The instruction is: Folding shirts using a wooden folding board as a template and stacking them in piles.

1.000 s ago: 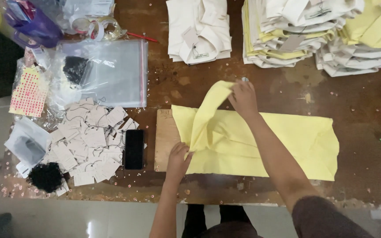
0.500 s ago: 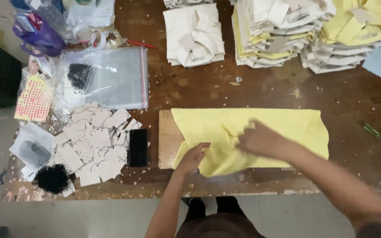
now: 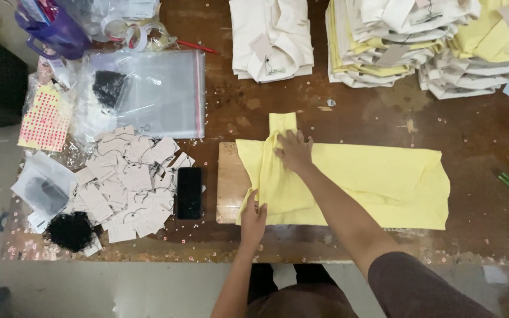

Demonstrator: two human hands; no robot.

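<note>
**Both hands flat on the yellow shirt**

Around your work the wooden table (image 3: pixel 349 121) is crowded. To your left lie a black phone (image 3: pixel 189 192), a heap of pale paper tags (image 3: pixel 128 176) and a clump of black string (image 3: pixel 70 230); beyond them, a clear zip bag (image 3: pixel 157 94). Across the far edge sit a folded cream shirt (image 3: pixel 271 38) and tall stacks of folded shirts (image 3: pixel 410 41) in cream and yellow. A small green clip (image 3: pixel 508 181) lies off to your right. None of this sits between your hands and the garment.

Your right arm reaches in from the lower right, crossing over the cloth, and your right hand (image 3: pixel 293 150) lies palm down, fingers spread — pressing rather than gripping. Your left hand (image 3: pixel 254 218) comes straight up from the near edge, its fingers laid on the cloth's near-left corner; whether they pinch the edge you cannot tell from here.

The yellow shirt (image 3: pixel 384 182) lies spread lengthwise in front of you, its left part over a wooden folding board (image 3: pixel 226 182). A folded-over strip of it runs under your right hand, its end poking past the far edge of the cloth.
</note>
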